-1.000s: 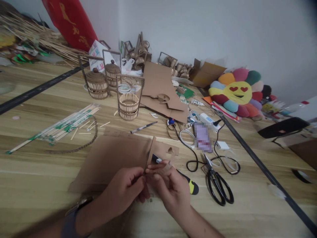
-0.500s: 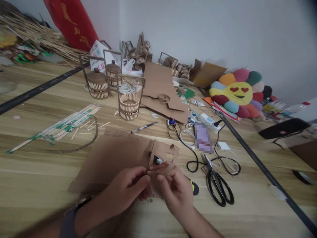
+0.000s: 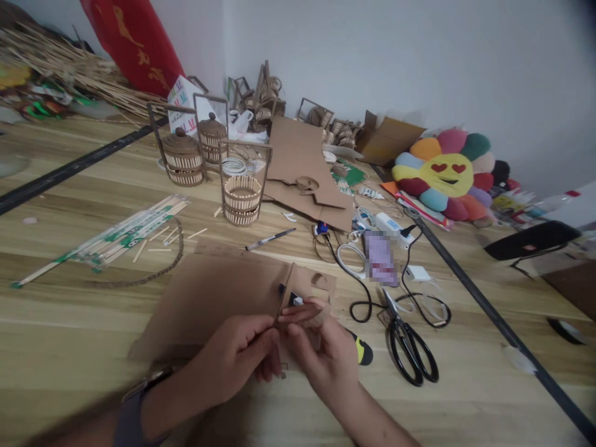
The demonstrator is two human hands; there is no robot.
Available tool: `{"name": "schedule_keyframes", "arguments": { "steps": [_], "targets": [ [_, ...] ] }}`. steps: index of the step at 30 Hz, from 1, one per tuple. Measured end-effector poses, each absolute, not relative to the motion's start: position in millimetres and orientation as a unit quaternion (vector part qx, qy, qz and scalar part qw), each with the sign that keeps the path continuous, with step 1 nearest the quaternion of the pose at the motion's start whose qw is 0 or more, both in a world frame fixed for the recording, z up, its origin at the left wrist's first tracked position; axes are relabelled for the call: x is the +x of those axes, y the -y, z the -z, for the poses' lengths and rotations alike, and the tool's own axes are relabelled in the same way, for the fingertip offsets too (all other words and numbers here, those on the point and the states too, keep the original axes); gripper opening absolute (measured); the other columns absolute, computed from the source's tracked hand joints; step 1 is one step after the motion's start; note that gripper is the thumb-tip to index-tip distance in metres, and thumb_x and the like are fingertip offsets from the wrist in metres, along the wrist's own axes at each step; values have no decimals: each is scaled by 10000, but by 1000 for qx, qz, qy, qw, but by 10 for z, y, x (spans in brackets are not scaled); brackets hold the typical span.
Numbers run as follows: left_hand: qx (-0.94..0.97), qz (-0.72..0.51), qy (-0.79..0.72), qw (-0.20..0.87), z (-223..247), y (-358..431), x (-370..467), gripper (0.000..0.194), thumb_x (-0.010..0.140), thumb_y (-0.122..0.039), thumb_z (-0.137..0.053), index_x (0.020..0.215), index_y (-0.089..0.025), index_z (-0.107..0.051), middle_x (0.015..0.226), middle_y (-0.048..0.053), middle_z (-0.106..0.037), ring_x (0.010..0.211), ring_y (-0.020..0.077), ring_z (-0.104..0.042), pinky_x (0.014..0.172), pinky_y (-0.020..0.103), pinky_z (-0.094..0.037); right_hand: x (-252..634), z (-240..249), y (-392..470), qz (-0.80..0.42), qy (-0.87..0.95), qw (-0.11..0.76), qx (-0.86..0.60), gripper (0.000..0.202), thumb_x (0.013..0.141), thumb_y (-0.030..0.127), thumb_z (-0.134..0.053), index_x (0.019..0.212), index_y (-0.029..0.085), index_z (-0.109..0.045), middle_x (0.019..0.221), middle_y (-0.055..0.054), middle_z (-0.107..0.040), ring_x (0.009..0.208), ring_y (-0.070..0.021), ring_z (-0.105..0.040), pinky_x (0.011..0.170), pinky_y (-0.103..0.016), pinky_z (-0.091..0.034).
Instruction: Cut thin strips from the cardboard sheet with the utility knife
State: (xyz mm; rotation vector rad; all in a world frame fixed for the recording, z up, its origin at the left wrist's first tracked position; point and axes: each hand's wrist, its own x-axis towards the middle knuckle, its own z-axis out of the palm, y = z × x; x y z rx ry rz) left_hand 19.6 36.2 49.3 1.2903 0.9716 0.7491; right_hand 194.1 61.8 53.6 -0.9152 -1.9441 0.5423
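My left hand and my right hand meet over the front edge of a brown cardboard sheet. Both are pinched around a thin brown strip, which rises from between the fingertips. Its lower part is hidden by my fingers. Just beyond my right hand lies a smaller cardboard piece. A yellow and black tool handle shows to the right of my right hand, its other end mostly covered by the hand.
Black-handled scissors, cables and a phone lie to the right. A pen and an open stick basket stand beyond the sheet. Packed sticks lie left, lidded baskets behind, a flower cushion at back right.
My right hand has shifted slightly left and its fingers have moved a little around the strip. More of the yellow and black handle shows. My left hand has barely moved.
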Motion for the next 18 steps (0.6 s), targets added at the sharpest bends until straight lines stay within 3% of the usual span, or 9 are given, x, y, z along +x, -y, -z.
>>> {"name": "schedule_keyframes", "arguments": {
  "steps": [4,7,12,18],
  "targets": [
    [593,-311,-413,618,-492,-357,176,514,943,-572,-402,692,-165,-590,634,34,-639,578,141,-594,558,209,-454,1939,-459,-648,-433,657,460,-412,149,924,339,-586,851,216,-626,757,-20,-724,659,-160,-670,600,-260,-526],
    [610,-308,-404,608,-506,-386,154,508,946,-552,-403,678,-166,-594,643,42,-656,603,146,-611,580,212,-457,1925,-422,-650,-507,600,472,-400,200,924,400,-589,873,210,-622,747,-18,-718,632,-152,-664,564,-244,-527],
    [568,-320,-414,635,-537,-425,157,435,915,-547,-462,756,-166,-598,676,29,-661,631,155,-603,589,220,-454,1936,-508,-599,-325,737,466,-366,53,909,207,-595,909,227,-645,852,-29,-737,812,-170,-699,725,-279,-548],
    [581,-336,-412,617,-498,-419,177,441,945,-532,-414,750,-173,-579,665,18,-629,604,152,-586,574,223,-442,1924,-546,-635,-155,828,453,-291,148,878,130,-602,987,229,-619,893,-41,-746,908,-192,-700,798,-327,-554]
  ]
}}
